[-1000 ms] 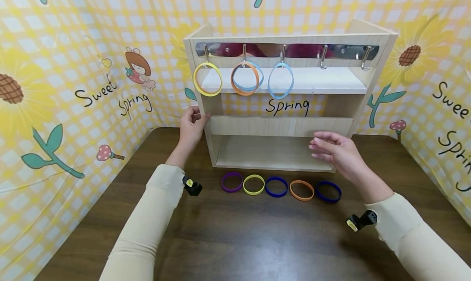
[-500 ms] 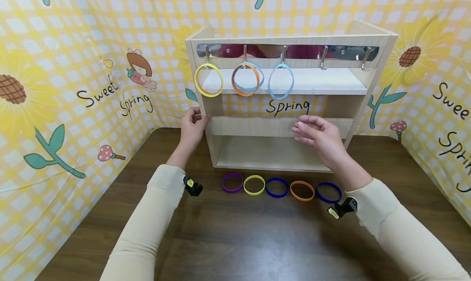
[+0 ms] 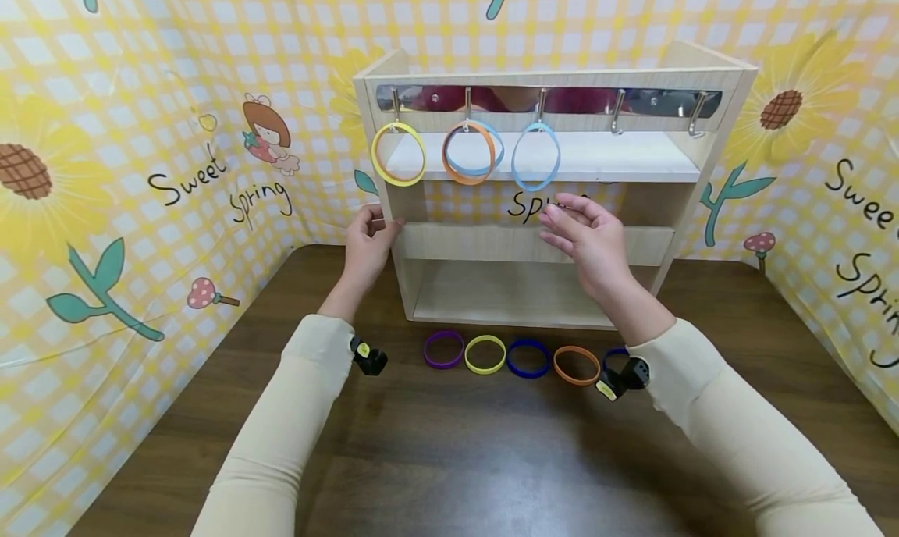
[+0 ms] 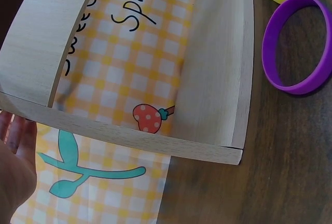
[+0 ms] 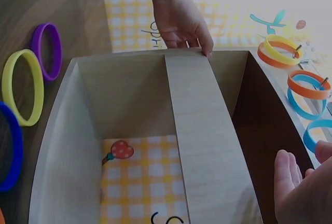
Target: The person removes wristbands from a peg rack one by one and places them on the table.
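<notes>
My left hand (image 3: 368, 244) grips the left side panel of a pale wooden shelf (image 3: 456, 243), with the thumb at its front edge. My right hand (image 3: 591, 244), fingers loosely bent and holding nothing, is raised before the shelf's middle opening. Just above and left of its fingertips hangs a light blue wristband (image 3: 536, 157) on the third hook. An orange wristband (image 3: 449, 170) and another light blue wristband (image 3: 499, 148) share the second hook. On the first hook hang a yellow wristband (image 3: 424, 166) and an orange wristband (image 5: 265, 59), clearest in the right wrist view.
The two right-hand hooks (image 3: 618, 112) carry nothing. On the dark wooden table (image 3: 449, 443), a row before the shelf holds a purple wristband (image 3: 425, 357), a yellow wristband (image 3: 468, 361), a dark blue wristband (image 3: 510, 365), an orange wristband (image 3: 557, 365) and another partly hidden dark blue wristband (image 3: 612, 352).
My right hand has moved up and left, from the shelf's lower right to just below the hanging light blue wristband. My left hand stays on the side panel. The wristbands have not moved.
</notes>
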Motion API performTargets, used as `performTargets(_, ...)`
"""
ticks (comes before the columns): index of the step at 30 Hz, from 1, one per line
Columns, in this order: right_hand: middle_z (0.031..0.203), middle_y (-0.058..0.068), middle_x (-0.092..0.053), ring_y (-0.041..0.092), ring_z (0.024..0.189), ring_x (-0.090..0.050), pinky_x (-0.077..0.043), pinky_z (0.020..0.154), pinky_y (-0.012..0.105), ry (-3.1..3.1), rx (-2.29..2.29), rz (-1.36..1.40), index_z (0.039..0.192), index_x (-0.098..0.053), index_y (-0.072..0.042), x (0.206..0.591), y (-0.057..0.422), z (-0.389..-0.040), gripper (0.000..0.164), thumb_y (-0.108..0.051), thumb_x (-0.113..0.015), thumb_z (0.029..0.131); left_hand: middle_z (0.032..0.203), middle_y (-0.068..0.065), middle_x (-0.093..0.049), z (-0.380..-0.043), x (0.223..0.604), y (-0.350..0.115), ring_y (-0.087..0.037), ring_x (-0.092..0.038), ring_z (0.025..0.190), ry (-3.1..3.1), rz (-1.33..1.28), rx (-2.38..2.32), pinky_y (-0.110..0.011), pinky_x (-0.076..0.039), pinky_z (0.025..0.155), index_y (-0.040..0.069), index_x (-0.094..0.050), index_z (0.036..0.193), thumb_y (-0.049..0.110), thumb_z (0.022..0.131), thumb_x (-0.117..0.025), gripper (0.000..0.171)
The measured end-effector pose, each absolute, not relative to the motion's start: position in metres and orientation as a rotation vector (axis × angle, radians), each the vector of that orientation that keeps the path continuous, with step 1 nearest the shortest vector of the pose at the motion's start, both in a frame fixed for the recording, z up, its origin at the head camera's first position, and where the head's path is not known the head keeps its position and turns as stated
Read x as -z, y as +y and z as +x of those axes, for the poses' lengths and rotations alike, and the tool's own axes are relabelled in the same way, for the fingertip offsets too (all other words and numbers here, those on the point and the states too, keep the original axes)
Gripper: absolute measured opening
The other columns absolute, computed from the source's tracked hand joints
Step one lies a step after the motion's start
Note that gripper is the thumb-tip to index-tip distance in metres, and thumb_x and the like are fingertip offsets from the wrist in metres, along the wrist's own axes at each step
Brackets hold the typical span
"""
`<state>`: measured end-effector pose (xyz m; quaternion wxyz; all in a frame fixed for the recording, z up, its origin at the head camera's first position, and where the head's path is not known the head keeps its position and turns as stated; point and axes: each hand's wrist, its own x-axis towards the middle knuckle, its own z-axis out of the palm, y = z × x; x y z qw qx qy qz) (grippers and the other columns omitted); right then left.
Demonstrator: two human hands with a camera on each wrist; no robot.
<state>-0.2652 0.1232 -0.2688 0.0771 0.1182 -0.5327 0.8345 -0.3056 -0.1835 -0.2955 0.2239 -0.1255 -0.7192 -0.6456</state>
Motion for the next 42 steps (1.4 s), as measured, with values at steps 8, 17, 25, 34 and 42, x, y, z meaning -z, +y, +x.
performTargets(8, 0.100, 0.010, -0.067, 0.020, 0.094, -0.068, -0.053, 0.082, 0.030, -1.578, -2.548, 0.295, 0.117, -0.056, 0.001, 0.264, 0.110, -0.271, 0.028, -0.006, -0.066, 0.092, 0.097, -0.001, -0.057, -0.305, 0.296, -0.185, -0.015, -0.056, 0.087, -1.996, -0.333, 1.785, -0.024, -0.047, 0.073, -0.013, -0.054, 0.116, 0.003, 0.090, -0.062, 0.032)
performTargets(17, 0.094, 0.009, -0.067, 0.018, 0.090, -0.068, -0.055, 0.078, 0.030, -1.493, -2.633, 0.262, 0.106, -0.059, 0.001, 0.253, 0.099, -0.275, 0.018, -0.002, -0.066, 0.091, 0.097, 0.001, -0.057, -0.307, 0.298, -0.187, -0.012, -0.057, 0.087, -1.997, -0.332, 1.787, -0.025, -0.048, 0.073, -0.012, -0.055, 0.116, 0.004, 0.090, -0.062, 0.032)
performTargets(25, 0.089, 0.008, -0.070, 0.018, 0.085, -0.069, -0.055, 0.077, 0.030, -1.503, -2.642, 0.222, 0.100, -0.061, 0.000, 0.249, 0.096, -0.274, 0.010, -0.004, -0.065, 0.091, 0.097, 0.000, -0.057, -0.307, 0.299, -0.187, -0.012, -0.057, 0.087, -1.991, -0.336, 1.792, -0.024, -0.048, 0.073, -0.013, -0.054, 0.117, 0.003, 0.090, -0.062, 0.032)
performTargets(34, 0.087, 0.008, -0.070, 0.018, 0.084, -0.069, -0.055, 0.076, 0.030, -1.462, -2.662, 0.251, 0.093, -0.062, -0.002, 0.246, 0.096, -0.269, 0.005, -0.005, -0.065, 0.092, 0.097, 0.000, -0.057, -0.307, 0.297, -0.186, -0.013, -0.057, 0.088, -1.990, -0.339, 1.801, -0.024, -0.048, 0.074, -0.013, -0.054, 0.116, 0.003, 0.090, -0.062, 0.031)
performTargets(42, 0.089, 0.011, -0.070, 0.019, 0.083, -0.070, -0.055, 0.074, 0.030, -1.355, -2.686, 0.286, 0.095, -0.063, 0.000, 0.242, 0.098, -0.268, 0.005, -0.003, -0.063, 0.092, 0.098, -0.001, -0.057, -0.307, 0.296, -0.185, -0.015, -0.057, 0.089, -1.986, -0.351, 1.802, -0.025, -0.047, 0.074, -0.013, -0.054, 0.116, 0.002, 0.090, -0.061, 0.031)
